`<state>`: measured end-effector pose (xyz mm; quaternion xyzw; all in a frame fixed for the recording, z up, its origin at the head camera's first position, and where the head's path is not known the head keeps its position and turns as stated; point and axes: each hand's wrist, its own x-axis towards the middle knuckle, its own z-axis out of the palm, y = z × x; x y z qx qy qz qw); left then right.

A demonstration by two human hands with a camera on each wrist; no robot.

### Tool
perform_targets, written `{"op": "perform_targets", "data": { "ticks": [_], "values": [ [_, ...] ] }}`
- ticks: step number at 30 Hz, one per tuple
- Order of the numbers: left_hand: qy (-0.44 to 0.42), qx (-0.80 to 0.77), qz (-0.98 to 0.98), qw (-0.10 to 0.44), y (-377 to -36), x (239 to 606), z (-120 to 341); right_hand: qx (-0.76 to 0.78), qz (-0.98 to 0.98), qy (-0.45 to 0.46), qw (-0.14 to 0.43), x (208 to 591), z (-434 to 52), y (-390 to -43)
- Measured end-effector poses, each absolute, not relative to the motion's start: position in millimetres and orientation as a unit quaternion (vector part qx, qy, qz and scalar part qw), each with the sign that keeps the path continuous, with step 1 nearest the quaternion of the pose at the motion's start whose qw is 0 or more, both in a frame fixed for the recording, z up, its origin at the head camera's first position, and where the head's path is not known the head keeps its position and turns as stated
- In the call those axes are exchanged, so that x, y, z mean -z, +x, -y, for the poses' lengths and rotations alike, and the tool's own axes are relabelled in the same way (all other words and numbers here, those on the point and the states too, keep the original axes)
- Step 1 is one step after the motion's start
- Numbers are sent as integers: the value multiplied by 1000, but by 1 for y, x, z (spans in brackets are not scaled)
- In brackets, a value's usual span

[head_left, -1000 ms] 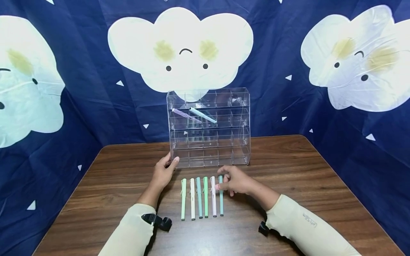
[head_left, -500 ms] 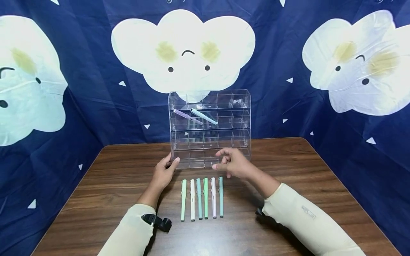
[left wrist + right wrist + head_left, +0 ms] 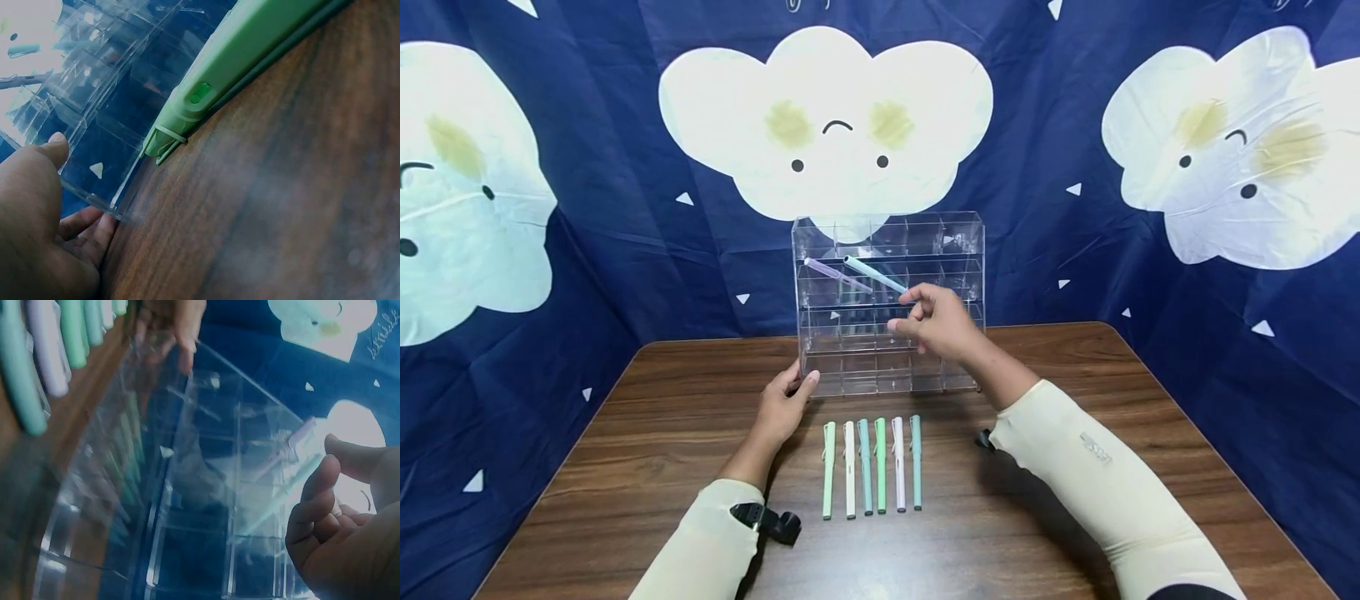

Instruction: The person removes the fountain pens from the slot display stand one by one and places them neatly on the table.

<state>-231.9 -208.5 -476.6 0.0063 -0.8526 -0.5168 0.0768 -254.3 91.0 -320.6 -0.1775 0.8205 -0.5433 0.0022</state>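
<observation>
A clear acrylic rack (image 3: 887, 362) with tiered compartments stands upright at the back of the table. My left hand (image 3: 782, 407) grips its lower left corner, thumb at the front and fingers round the side. A purple pen (image 3: 831, 272) and a light blue pen (image 3: 872, 272) lean slantwise in the rack's second tier from the top. In front of the rack, my right hand (image 3: 943, 323) is raised by the lower end of the light blue pen, fingers bent and apart from the thumb. Nothing shows between them; whether a fingertip touches that pen I cannot tell.
Several capped pens lie in a row before the rack, among them a light green pen (image 3: 828, 471), a white pen (image 3: 850, 471), a pale lilac pen (image 3: 899, 464) and a teal pen (image 3: 917, 462). A dark blue curtain (image 3: 1037, 275) with cloud prints hangs behind the wooden table (image 3: 685, 400).
My right hand has risen from the teal pen at the row's right end to the rack's middle tiers. The left hand stays at the rack's corner, and the pens lie as before.
</observation>
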Motion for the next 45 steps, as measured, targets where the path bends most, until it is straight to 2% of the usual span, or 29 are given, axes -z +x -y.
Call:
{"op": "perform_targets", "data": {
  "ticks": [9, 24, 32, 45],
  "values": [
    [8, 522, 850, 66, -234, 477, 210, 483, -850, -199, -64, 298, -85, -286],
    [8, 513, 854, 84, -232, 478, 208, 459, -870, -162, -78, 288, -64, -318],
    [5, 522, 849, 84, -232, 478, 208, 410, -879, -196, -147, 291, -56, -325],
    [2, 519, 851, 77, -234, 478, 210, 326, -923, -168, -117, 297, -43, -329]
  ]
}}
